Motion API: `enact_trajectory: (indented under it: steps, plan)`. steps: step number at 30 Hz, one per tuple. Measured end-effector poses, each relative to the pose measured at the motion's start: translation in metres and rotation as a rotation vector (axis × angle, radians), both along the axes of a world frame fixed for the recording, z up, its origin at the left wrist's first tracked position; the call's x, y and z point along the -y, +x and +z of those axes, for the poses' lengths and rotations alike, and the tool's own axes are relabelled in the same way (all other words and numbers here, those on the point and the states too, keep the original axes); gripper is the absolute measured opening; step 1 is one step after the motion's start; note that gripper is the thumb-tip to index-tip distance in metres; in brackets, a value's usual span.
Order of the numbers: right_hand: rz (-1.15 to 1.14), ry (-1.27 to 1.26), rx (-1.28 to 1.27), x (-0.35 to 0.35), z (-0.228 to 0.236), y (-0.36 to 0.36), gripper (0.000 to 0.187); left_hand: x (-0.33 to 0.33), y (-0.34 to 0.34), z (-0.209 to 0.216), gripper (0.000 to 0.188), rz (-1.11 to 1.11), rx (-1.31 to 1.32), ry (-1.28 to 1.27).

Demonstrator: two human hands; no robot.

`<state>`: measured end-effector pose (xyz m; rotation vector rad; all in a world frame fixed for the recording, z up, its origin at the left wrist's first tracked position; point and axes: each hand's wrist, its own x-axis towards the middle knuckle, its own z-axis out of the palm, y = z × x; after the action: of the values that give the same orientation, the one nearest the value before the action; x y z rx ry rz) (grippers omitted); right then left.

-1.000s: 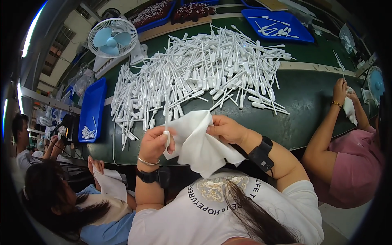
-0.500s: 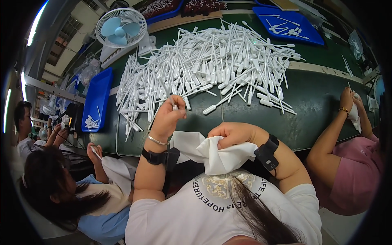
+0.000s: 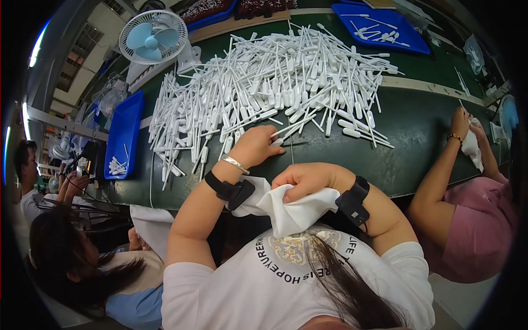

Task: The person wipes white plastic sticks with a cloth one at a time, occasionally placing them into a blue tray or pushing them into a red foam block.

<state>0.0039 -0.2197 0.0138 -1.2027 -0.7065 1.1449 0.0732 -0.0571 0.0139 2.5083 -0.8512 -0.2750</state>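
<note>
Head view, and from where I stand the work sits close against the edge of a dark green table point(image 3: 346, 165). A big tangled heap of white paddle-ended sticks point(image 3: 269, 82) sprawls over it, stems pointing every way. At the heap's near edge, the person's left hand point(image 3: 254, 147) reaches down, a silver bangle on its wrist, its fingertips at the wide end of one stick point(image 3: 279, 142); I cannot tell whether they are closed on it or merely touching. Nearer the body, the right hand point(image 3: 309, 181) clutches a bunched white cloth point(image 3: 300, 212), folds hanging down before the person's shirt. Black bands wrap both forearms.

Left of the heap stands a blue tray point(image 3: 124, 124) with a few sticks in its near end; another blue tray point(image 3: 404, 43), beyond the heap to the right, holds more. A white fan with pale blue blades point(image 3: 149, 39) stands at the far left. Over on the right, a co-worker in a pink top point(image 3: 462, 225) holds a white cloth too.
</note>
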Motion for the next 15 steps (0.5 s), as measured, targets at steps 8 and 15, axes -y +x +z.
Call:
enact_trajectory:
  steps: [8,15]
  plan:
    - [0.003,0.009,-0.041,0.003,-0.001,0.0,0.019,-0.032,0.001,0.021,0.025,-0.084,-0.245,0.176]
    - [-0.041,0.039,-0.104,0.003,-0.006,0.002,0.019,-0.06,-0.014,0.035,0.02,0.159,-0.978,-0.444]
